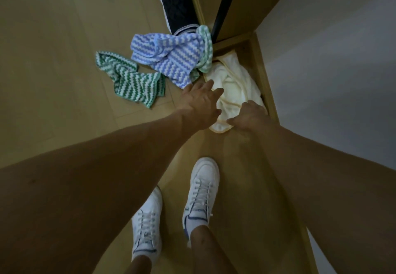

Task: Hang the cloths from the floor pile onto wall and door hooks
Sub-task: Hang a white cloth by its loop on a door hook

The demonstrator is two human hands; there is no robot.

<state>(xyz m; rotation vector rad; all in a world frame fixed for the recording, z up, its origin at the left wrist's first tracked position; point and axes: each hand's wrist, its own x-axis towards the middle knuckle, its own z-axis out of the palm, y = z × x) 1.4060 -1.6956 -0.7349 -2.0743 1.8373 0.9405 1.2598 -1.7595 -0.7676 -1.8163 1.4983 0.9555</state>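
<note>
A: Start at the left. What lies on the floor (53,59)?

B: Farthest left, a green-and-white zigzag cloth (130,80), crumpled and stretched flat on the wooden boards. Just right of it, touching or nearly so, is a blue-and-white zigzag cloth (171,57), bunched up. A pale green zigzag cloth (206,48) is tucked against the blue one's right edge, next to the door frame.

A: And the hands?

B: The left hand (201,102) reaches down with fingers straight and slightly spread. Its fingertips (216,91) lie at the left edge of the cream cloth (233,87), between that cloth and the blue one. It holds nothing that I can see.

A: Where is the cream cloth exactly?

B: In the corner where the floor meets the wooden skirting (265,85), heaped, with a yellowish trim along its border. It touches the pale green cloth above it.

A: The right hand?

B: The right hand (250,116) sits on the near right part of the cream cloth, knuckles up, fingers curled down into the fabric, thumb pointing left along the trim. It seems to grip the cloth, though the fingertips are hidden.

A: Anything else?

B: A dark patterned mat (177,1) beyond the pile, a dark pole (222,5) leaning in the doorway, and two white sneakers (201,192) below the arms.
</note>
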